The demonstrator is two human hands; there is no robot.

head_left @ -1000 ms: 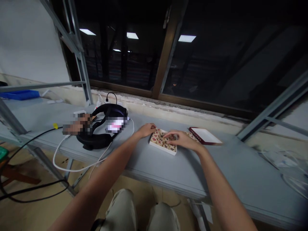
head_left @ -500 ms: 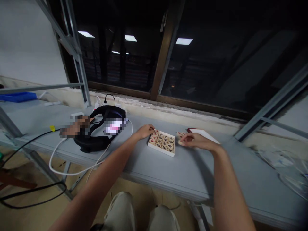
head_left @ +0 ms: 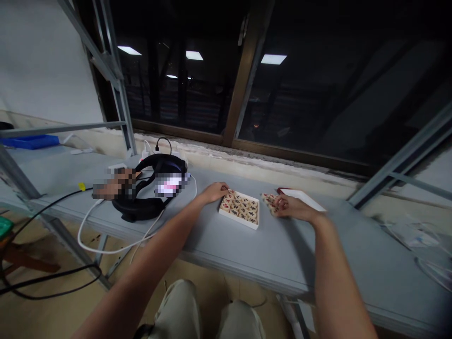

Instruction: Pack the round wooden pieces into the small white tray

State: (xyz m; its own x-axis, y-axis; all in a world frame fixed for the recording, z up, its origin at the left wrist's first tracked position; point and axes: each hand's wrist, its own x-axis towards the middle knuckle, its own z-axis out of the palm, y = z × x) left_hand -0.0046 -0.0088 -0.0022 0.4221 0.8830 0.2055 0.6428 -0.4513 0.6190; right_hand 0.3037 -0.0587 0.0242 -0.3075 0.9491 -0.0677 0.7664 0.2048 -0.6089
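A white square box (head_left: 241, 220) of round wooden game discs marked in red and black lies on the grey table (head_left: 226, 245). My left hand (head_left: 214, 192) rests with curled fingers on the box's far left corner. My right hand (head_left: 291, 207) lies just right of the box, fingers bent down onto several loose discs (head_left: 269, 199) on the table. Whether it grips one is hidden. A dark red lid (head_left: 304, 199) with a white inside lies behind that hand.
A black headset (head_left: 150, 190) with white and black cables (head_left: 106, 245) sits at the left of the table. A blue tray (head_left: 30, 140) lies far left. Metal frame posts (head_left: 118, 94) rise at both sides. Clear plastic bags (head_left: 416, 235) lie at the right.
My right hand left the top of the box, moved right and settled on the loose discs beside it. My left hand stayed on the box's corner.
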